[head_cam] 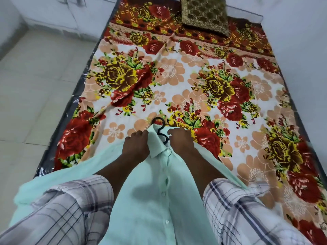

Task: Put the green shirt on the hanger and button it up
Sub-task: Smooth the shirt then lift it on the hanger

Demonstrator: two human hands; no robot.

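Pale mint-green button-up shirt [150,200] lies front-up on the near end of the bed, its placket buttoned and its collar pointing away. A black hanger [158,118] pokes its hook out of the collar. The left hand [136,145] and right hand [180,140] grip the fabric on either side of the collar, fingers curled. Beneath spreads a red-and-orange floral bedsheet [177,82], with a gold-brown patterned cushion [205,13] at the far end.
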